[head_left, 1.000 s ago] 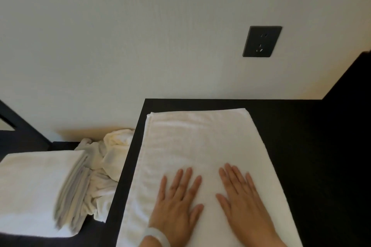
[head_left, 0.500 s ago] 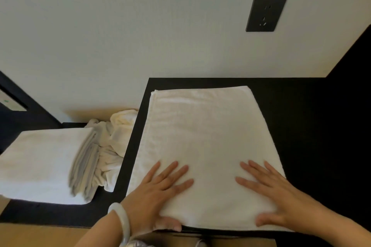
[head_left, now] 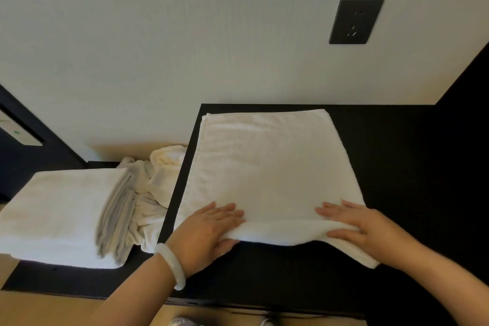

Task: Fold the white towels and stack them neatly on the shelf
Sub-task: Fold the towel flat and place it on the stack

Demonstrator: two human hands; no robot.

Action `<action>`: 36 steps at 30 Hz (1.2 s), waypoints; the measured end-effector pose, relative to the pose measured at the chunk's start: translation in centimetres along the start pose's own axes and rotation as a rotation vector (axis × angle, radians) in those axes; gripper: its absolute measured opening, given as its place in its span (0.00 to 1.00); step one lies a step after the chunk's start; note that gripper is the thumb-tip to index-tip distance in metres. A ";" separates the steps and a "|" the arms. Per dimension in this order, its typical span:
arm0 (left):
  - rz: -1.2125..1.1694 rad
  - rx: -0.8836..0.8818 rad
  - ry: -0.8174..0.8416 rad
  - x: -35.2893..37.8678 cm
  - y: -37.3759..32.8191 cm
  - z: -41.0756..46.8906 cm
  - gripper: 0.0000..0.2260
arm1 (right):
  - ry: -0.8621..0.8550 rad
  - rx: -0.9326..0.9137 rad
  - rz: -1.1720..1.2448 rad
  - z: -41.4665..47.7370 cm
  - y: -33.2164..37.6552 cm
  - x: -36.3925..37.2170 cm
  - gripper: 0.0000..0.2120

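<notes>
So the towel [head_left: 270,174] is lying flat on the black bench [head_left: 410,167], already folded into a long strip. Its long axis runs straight away from the person toward the wall, and the far end sits just short of the wall.

Both hands are on the near short edge. The left grip [head_left: 209,230], the one with the pale bracelet [head_left: 172,264], has its fingers laid on top and the thumb tucked underneath, pinching the left part of that edge. The right grip [head_left: 362,227] does the same on the right part. The near edge is up off the bench between them, and the near right corner droops past the right wrist.

My read is that the next fold goes forward, so the near edge gets carried along the long axis toward the far end. Both hands are about equally close, so it's a two-handed move.

Off to the left, lower down, a stack of folded towels [head_left: 58,214] sits on a dark shelf [head_left: 79,282]. A crumpled pile [head_left: 158,177] is wedged between the stack and the bench. The left hand is nearer that shelf for the drop-off.
</notes>
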State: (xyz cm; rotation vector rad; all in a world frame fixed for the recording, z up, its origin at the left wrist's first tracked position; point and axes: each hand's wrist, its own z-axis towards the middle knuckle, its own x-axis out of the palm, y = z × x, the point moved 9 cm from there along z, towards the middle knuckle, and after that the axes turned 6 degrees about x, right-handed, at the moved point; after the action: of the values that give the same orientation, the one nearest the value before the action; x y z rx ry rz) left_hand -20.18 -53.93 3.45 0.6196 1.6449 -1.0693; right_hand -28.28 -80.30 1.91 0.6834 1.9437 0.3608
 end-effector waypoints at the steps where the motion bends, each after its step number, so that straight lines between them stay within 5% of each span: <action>1: -0.051 -0.045 0.028 -0.9 0.0 0.2 0.22 | 0.057 0.095 0.055 0.1 -0.2 -0.8 0.19; 4: -0.232 -0.089 0.209 -3.4 0.0 1.6 0.11 | 0.253 0.223 0.096 0.2 1.2 -3.2 0.08; 8: -0.384 -0.187 0.344 -6.8 2.7 4.5 0.05 | 0.357 0.345 0.170 2.9 2.5 -6.1 0.12; 15: -0.969 -0.722 -0.029 -7.3 13.2 3.6 0.18 | 0.030 0.482 0.814 7.3 -1.8 -9.0 0.24; 18: -1.044 -0.769 -0.066 -5.8 13.8 2.7 0.13 | 0.066 0.426 1.078 6.7 -2.9 -9.0 0.20; 21: -1.093 -0.792 -0.151 -4.3 14.3 2.0 0.10 | 0.102 0.451 0.898 6.6 -3.4 -7.8 0.21; 24: -1.092 -0.809 -0.288 -4.1 14.4 1.3 0.08 | -0.080 0.491 0.520 7.1 -3.4 -9.0 0.12; 30: -0.930 -0.694 -0.675 -11.9 16.4 4.8 0.07 | -0.437 0.343 0.692 8.5 -1.7 -15.9 0.07; 36: -0.706 -0.917 -0.513 -7.3 21.0 9.4 0.13 | -0.499 0.493 0.380 14.1 -4.4 -14.1 0.09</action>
State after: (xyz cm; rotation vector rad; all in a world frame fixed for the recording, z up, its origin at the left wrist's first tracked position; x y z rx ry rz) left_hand 3.81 -51.56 2.44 -0.8206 1.6723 -0.7063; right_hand -12.30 -92.88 3.40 1.3327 1.4203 -0.0741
